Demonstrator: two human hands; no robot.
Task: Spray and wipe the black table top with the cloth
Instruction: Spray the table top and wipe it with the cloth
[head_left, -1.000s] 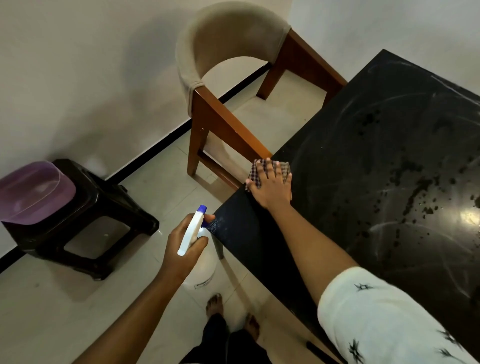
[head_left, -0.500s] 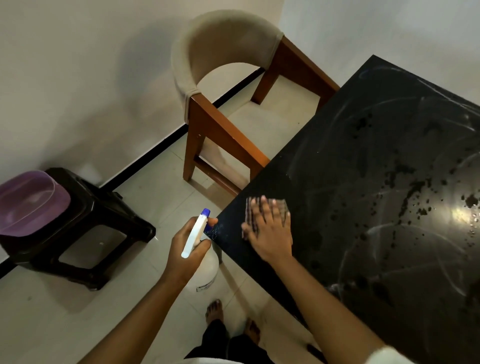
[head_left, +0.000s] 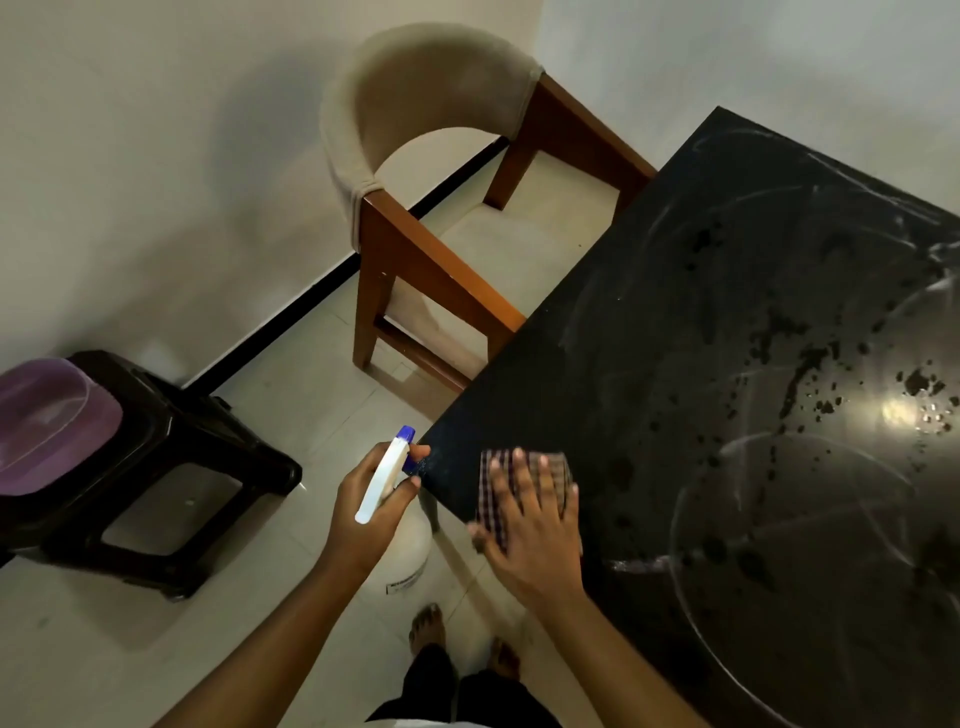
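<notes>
Right hand (head_left: 530, 525) flat, fingers (head_left: 519, 467) spread wide, pressing checked cloth (head_left: 558, 467) on black desk (head_left: 727, 364) near its left corner. Left hand (head_left: 371, 499) grips spray bottle (head_left: 387, 475) just off the desk edge, above floor.

I'm on a single feed here, the head camera, wide-angle, tilted steeply down over the near corner of the black desk (head_left: 727, 338). Left hand (head_left: 370, 501) and right hand (head_left: 535, 525) sit close under the lens; floor (head_left: 104, 649) and chair (head_left: 431, 260) spread out leftward.
</notes>
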